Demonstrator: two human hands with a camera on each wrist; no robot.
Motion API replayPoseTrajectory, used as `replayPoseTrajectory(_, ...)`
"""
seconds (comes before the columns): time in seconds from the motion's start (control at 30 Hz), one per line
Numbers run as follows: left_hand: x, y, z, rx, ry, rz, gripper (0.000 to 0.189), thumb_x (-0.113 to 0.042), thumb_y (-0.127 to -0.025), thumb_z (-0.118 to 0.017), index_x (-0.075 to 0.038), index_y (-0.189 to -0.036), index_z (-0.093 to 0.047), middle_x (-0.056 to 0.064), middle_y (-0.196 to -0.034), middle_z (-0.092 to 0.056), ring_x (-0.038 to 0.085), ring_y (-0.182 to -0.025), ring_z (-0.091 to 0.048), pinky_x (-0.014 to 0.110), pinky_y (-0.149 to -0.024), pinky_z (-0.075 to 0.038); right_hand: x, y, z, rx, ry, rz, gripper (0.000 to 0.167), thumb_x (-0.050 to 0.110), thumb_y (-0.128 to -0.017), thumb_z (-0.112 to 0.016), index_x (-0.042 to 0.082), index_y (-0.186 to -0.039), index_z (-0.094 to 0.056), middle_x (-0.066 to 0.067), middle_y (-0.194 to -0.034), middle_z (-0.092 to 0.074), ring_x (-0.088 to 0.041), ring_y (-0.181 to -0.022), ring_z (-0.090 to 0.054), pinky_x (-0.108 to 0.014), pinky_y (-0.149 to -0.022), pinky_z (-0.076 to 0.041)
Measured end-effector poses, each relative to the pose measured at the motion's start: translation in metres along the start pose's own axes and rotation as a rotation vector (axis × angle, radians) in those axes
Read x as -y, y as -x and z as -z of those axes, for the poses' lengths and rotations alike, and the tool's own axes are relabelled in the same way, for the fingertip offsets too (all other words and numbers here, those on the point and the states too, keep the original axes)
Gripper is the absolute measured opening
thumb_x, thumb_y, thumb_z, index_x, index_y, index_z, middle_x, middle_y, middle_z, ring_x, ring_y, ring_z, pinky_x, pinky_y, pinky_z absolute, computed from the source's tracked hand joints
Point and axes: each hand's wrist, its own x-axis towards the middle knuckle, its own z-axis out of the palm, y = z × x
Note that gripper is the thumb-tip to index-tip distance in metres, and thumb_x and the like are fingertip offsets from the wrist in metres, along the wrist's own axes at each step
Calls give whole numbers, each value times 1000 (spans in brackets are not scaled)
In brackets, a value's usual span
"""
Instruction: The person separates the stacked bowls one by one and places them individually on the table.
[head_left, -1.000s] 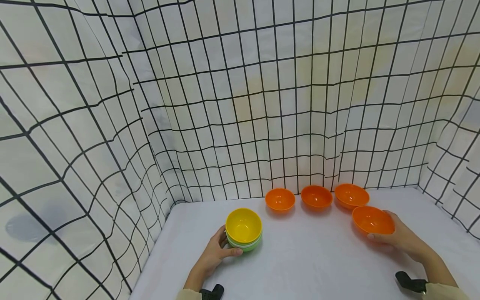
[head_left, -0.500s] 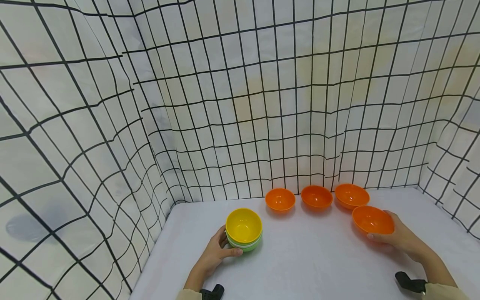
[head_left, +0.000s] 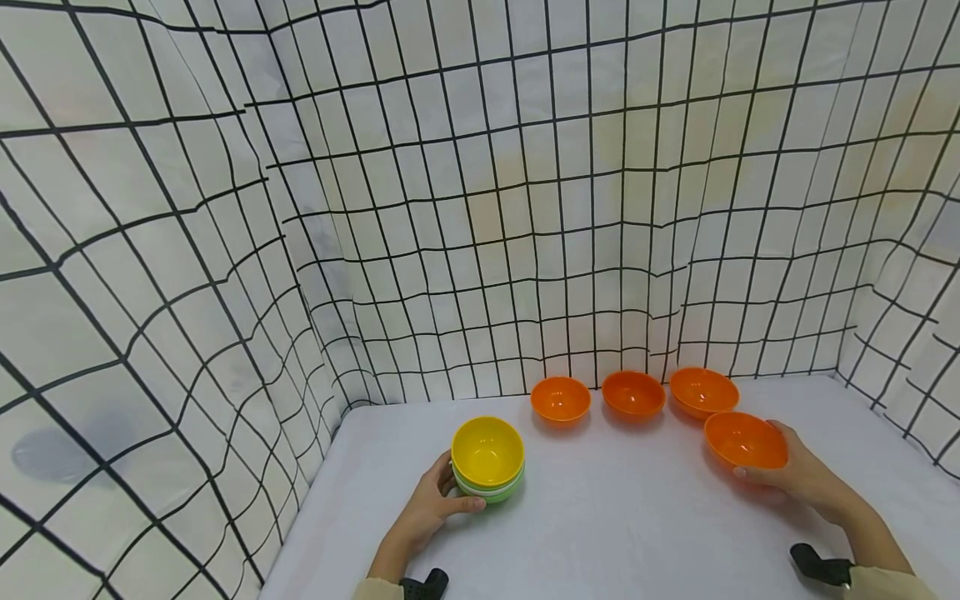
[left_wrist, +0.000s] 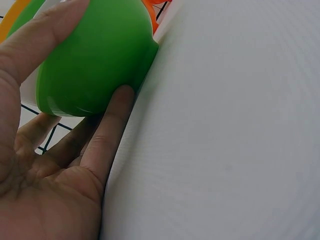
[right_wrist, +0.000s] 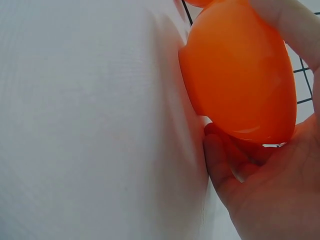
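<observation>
On the left part of the white table stands a stack of bowls, a yellow bowl (head_left: 487, 454) on top and a green bowl (left_wrist: 102, 55) at the bottom, with a whitish rim between. My left hand (head_left: 433, 506) holds this stack from its near left side, thumb in front and fingers around the far side. Over at the right, my right hand (head_left: 798, 477) grips an orange bowl (head_left: 742, 440) by its right side. In the right wrist view the base of that orange bowl (right_wrist: 240, 75) appears to rest on the table, with the fingers beneath its rim.
Three more orange bowls stand along the back: a left one (head_left: 560, 401), a middle one (head_left: 633, 396) and a right one (head_left: 703, 392) close behind the held bowl. White cloth walls with black grid lines (head_left: 525, 208) enclose the table (head_left: 600, 517) behind and at both sides.
</observation>
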Motion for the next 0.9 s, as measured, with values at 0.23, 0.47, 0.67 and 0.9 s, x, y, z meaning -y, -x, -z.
replayPoseTrajectory(0.23, 1, 1, 0, -6, -2, 2, 110, -29, -73, -93, -17, -161, -28, 16, -165, -35, 42, -153, -33, 56, -125, -33, 3, 0, 1, -7, 38, -12, 120, 51, -93, -69, -9, -156, 14, -44, -153, -15, -57, -131, -34, -79, -106, -39)
replayPoseTrajectory(0.47, 0, 2, -2, -17, -6, 9, 110, -31, -73, -93, -18, -161, -29, 15, -166, -35, 42, -153, -32, 57, -125, -32, 16, 5, 1, -161, 96, 83, 114, 47, -90, -74, -10, -158, -1, -44, -153, -17, -60, -130, -29, -81, -101, -40)
replayPoseTrajectory(0.67, 1, 2, -1, -23, -19, 8, 111, -32, -72, -93, -17, -161, -29, 16, -166, -34, 43, -153, -31, 57, -125, -33, 49, 13, -5, -255, 133, 153, 109, 47, -89, -76, -4, -160, -12, -40, -154, -21, -59, -133, -21, -85, -96, -37)
replayPoseTrajectory(0.9, 1, 0, 0, -19, -21, -4, 109, -34, -72, -93, -21, -161, -31, 13, -166, -34, 41, -153, -32, 57, -125, -31, 93, 19, -27, -229, 35, 280, 97, 38, -90, -78, 0, -158, -21, -32, -157, -30, -54, -139, -27, -82, -104, -33)
